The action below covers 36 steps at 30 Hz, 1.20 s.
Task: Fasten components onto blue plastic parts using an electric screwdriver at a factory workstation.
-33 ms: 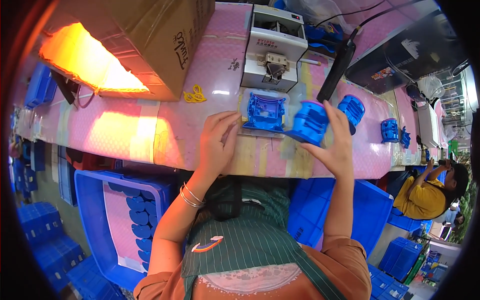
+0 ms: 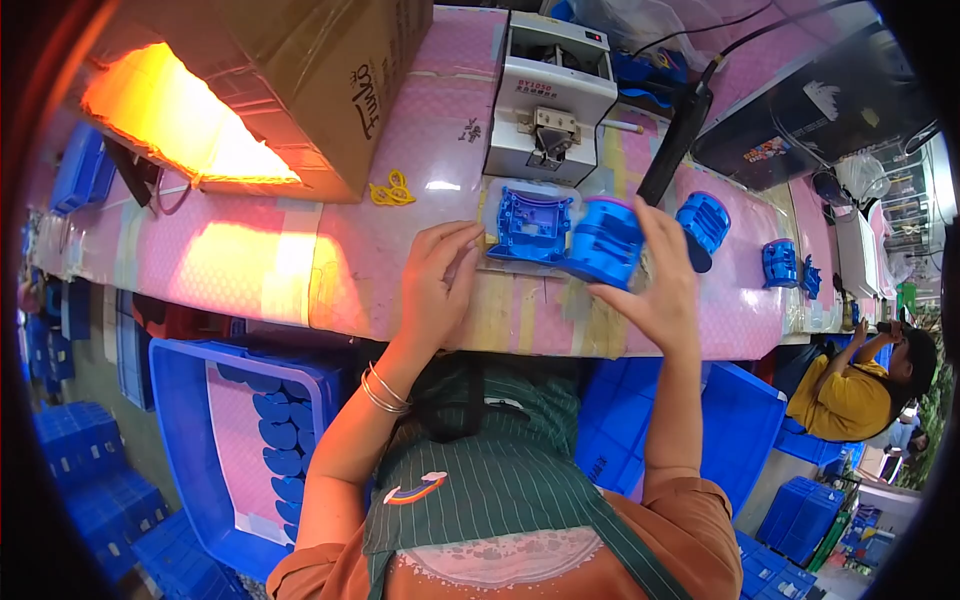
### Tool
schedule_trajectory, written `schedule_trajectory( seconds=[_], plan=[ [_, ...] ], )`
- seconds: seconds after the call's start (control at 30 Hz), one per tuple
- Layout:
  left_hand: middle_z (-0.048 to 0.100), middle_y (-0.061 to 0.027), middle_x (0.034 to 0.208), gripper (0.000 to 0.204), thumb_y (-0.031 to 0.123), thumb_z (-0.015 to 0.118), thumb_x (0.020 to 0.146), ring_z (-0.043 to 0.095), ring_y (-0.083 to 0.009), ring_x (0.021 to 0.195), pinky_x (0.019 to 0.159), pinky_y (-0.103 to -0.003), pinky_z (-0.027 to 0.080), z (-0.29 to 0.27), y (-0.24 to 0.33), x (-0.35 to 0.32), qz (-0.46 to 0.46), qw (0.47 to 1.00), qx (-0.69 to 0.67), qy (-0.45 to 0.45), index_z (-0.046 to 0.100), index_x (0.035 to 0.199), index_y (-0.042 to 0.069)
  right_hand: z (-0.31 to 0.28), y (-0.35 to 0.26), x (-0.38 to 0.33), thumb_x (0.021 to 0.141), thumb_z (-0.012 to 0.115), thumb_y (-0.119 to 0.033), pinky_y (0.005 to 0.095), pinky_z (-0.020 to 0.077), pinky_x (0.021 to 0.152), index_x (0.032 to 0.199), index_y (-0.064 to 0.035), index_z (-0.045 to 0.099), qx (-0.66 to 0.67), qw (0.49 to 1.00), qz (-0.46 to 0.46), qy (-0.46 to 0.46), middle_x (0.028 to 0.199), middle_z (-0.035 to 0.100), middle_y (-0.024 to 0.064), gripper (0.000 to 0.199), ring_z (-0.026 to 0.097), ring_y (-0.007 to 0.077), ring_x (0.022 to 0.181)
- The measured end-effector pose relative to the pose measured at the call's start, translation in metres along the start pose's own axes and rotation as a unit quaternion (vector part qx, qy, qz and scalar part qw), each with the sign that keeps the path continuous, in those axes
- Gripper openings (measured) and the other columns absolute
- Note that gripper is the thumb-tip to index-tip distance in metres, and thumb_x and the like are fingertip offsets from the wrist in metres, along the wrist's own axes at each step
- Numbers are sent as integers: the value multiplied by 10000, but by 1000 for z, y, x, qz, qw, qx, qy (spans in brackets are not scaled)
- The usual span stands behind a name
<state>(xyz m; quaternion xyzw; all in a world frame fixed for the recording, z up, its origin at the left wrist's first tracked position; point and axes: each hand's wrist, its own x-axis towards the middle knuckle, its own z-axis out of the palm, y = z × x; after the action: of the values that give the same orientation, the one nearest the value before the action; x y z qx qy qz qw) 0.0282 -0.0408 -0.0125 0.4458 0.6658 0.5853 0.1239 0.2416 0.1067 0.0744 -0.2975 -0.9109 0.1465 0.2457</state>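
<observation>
My right hand (image 2: 655, 290) grips a round-sided blue plastic housing (image 2: 603, 243) just above the pink bench top (image 2: 400, 250). A second blue plastic part (image 2: 530, 225) lies flat in a pale holder right beside it, in front of a white desktop machine (image 2: 550, 90). My left hand (image 2: 440, 275) rests on the bench with its fingertips at the left edge of that holder, holding nothing. A metal bangle sits on my left wrist.
A large cardboard box (image 2: 300, 90) stands at the back left, yellow rubber bands (image 2: 392, 188) beside it. A black corded tool (image 2: 680, 140) lies right of the machine. More blue parts (image 2: 705, 222) sit to the right. Blue crates (image 2: 180, 400) stand below; a person in yellow (image 2: 850, 395) sits at the right.
</observation>
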Motion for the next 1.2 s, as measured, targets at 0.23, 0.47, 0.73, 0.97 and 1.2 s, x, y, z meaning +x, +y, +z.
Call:
schedule_trajectory(
  seconds=[0.23, 0.47, 0.73, 0.97, 1.2],
  plan=[
    [643, -110, 1163, 304, -23, 639, 864, 594, -271, 1083, 909, -348, 497, -3, 3, 4, -3, 1000, 6, -1, 675, 1158, 47, 47, -17, 42, 585, 898, -200, 427, 429, 1027, 1438, -58, 458, 51, 994, -72, -59, 1335, 495, 181, 970, 497, 383, 1223],
    [635, -112, 1206, 336, -17, 658, 842, 584, -301, 1126, 939, -384, 488, 7, 11, 14, 78, 997, 13, -12, 670, 1172, 47, 50, -17, 43, 595, 889, -195, 432, 415, 1041, 1448, -66, 441, 62, 993, -55, -83, 1345, 483, 188, 972, 477, 386, 1242],
    [604, -105, 1314, 472, -27, 661, 773, 526, -328, 1283, 1023, -447, 446, 26, 9, 6, 196, 968, 137, -81, 653, 1233, 77, 74, -10, 29, 603, 857, -193, 473, 406, 1046, 1513, -94, 339, 40, 996, -63, -48, 1437, 396, 199, 1052, 461, 422, 1252],
    [588, -95, 1345, 537, -48, 673, 741, 522, -326, 1283, 1036, -437, 435, 21, 5, 9, 213, 960, 162, -87, 637, 1257, 98, 67, -9, 32, 599, 870, -194, 473, 395, 1060, 1517, -113, 349, 32, 994, -81, -58, 1440, 415, 181, 1058, 454, 418, 1271],
    [600, -104, 1304, 607, -11, 742, 696, 575, -315, 1174, 976, -415, 467, 24, -3, 16, 192, 973, 117, -44, 620, 1277, 116, 56, -6, 41, 584, 896, -209, 439, 397, 1065, 1483, -78, 391, 93, 990, -71, -78, 1376, 479, 181, 1039, 468, 382, 1266]
  ],
)
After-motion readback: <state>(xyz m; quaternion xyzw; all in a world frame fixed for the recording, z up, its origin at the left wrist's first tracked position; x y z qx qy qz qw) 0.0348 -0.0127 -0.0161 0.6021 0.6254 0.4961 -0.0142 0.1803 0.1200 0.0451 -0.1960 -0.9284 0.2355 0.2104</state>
